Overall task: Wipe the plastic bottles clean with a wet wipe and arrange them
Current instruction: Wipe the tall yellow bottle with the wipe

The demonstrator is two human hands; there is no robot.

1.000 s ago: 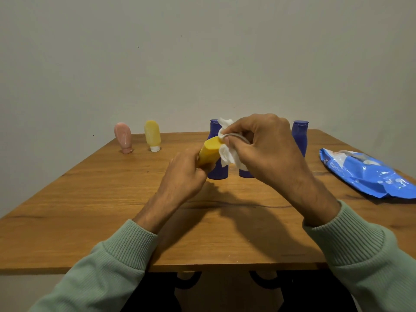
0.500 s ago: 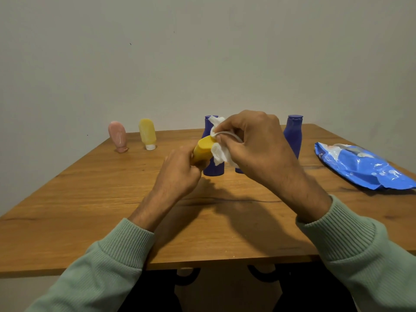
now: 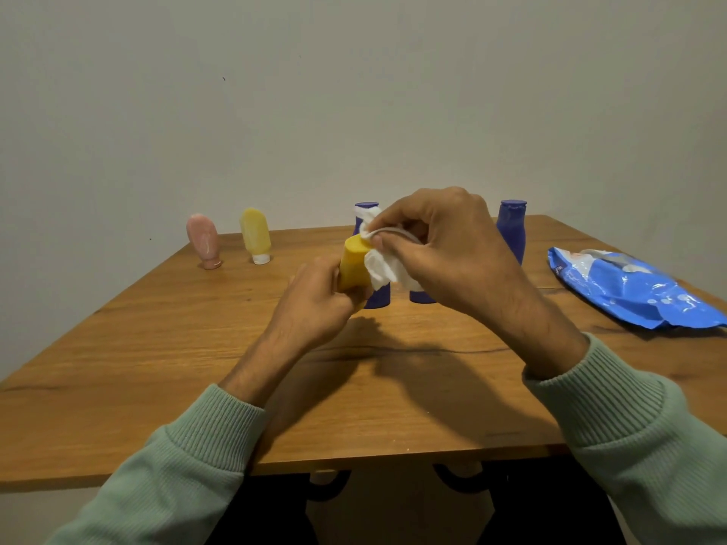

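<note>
My left hand [image 3: 314,304] grips a yellow-orange bottle [image 3: 353,265] by its lower part and holds it above the middle of the wooden table [image 3: 157,367]. My right hand [image 3: 444,245] pinches a crumpled white wet wipe [image 3: 379,265] against the bottle's upper end and right side. Behind my hands stand three dark blue bottles: one [image 3: 375,297] is mostly hidden by the wipe, only the base of a second [image 3: 421,297] shows, and a third [image 3: 511,230] is in plain sight at the right. A pink bottle [image 3: 204,241] and a pale yellow bottle [image 3: 255,234] stand cap-down at the far left.
A blue wet-wipe packet [image 3: 629,289] lies on the table's right side, near the edge. The wall rises just behind the table's far edge. Dark curved table legs show below the near edge.
The yellow-orange bottle has tipped from slanting to nearly upright in my left hand. My right hand keeps the wipe on its top and side, shifted slightly. The other bottles stand as before.
</note>
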